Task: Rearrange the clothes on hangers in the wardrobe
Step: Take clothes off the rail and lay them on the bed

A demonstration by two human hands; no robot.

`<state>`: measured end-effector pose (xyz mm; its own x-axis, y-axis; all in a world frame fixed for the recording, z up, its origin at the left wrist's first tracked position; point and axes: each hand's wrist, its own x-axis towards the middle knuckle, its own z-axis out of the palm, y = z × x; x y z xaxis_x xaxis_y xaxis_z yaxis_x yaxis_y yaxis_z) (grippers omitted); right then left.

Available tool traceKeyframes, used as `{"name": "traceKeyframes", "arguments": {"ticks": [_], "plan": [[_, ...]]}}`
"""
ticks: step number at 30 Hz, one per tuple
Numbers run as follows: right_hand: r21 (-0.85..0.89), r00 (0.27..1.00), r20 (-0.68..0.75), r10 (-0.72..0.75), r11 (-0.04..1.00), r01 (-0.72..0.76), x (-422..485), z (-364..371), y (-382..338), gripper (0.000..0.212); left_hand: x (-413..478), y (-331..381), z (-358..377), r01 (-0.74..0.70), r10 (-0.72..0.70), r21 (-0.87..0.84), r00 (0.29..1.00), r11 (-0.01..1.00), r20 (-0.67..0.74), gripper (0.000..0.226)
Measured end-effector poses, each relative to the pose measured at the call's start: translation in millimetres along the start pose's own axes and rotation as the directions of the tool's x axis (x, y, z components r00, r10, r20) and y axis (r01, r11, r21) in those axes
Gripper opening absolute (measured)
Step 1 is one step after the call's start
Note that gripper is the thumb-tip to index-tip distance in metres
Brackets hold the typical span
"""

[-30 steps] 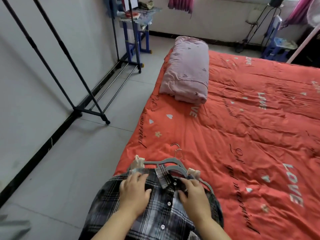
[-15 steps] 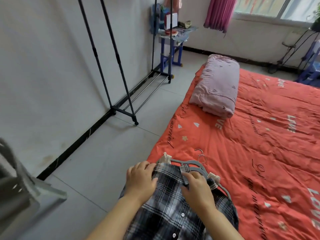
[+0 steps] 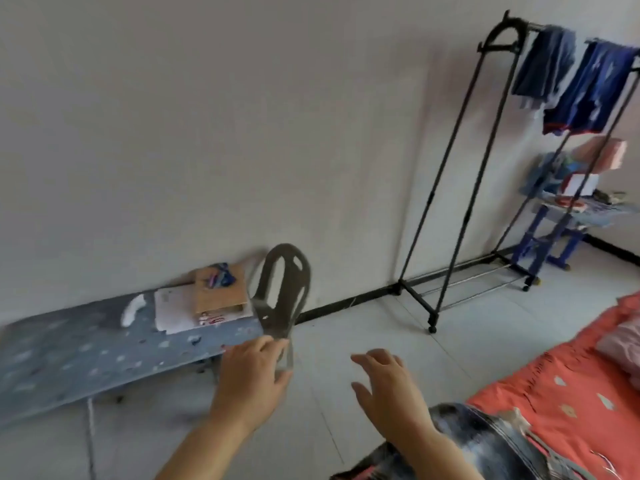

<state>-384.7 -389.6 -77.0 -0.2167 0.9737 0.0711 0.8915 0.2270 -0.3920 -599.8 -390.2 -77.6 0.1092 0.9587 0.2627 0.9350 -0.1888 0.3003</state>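
A plaid shirt [image 3: 491, 445] is laid on the bed's [image 3: 571, 386] near corner. Left of the bed, the right hand [image 3: 384, 386] is spread, empty; the left hand [image 3: 249, 372] is blurred at a grey chair [image 3: 287, 285], so its grip cannot be told. Beyond, blue clothes [image 3: 595, 91] are hung on a rack [image 3: 498, 47].

At right, a plaid shirt [image 3: 485, 441] and pink quilt [image 3: 623, 344] are borne by the orange bed [image 3: 554, 393]; at left, papers [image 3: 173, 313] and a cardboard box [image 3: 221, 292] are laid on a blue table [image 3: 86, 351].

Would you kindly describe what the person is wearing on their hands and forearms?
Nothing shows: the left hand and right hand are ungloved, both forearms are bare with no sleeve in view, and no watch or ring is discernible.
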Motion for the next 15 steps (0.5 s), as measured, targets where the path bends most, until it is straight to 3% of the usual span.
{"name": "traceKeyframes", "arguments": {"ticks": [6, 10, 15], "plan": [[0.036, 0.918, 0.063, -0.391, 0.92, 0.39, 5, 47, -209, 0.045, -138, -135, -133, 0.336, -0.309, 0.116, 0.93, 0.935, -0.2, 0.044], [0.077, 0.79, 0.114, -0.603, 0.798, 0.598, -12, 87, -331, 0.046, -233, -201, -196, 0.493, -0.422, 0.198, 0.851, 0.847, -0.314, 0.046], [0.163, 0.612, 0.165, -0.773, 0.634, 0.756, -39, 129, -452, 0.043, -337, -259, -248, 0.704, -0.596, 0.245, 0.701, 0.667, -0.391, 0.045]]}}
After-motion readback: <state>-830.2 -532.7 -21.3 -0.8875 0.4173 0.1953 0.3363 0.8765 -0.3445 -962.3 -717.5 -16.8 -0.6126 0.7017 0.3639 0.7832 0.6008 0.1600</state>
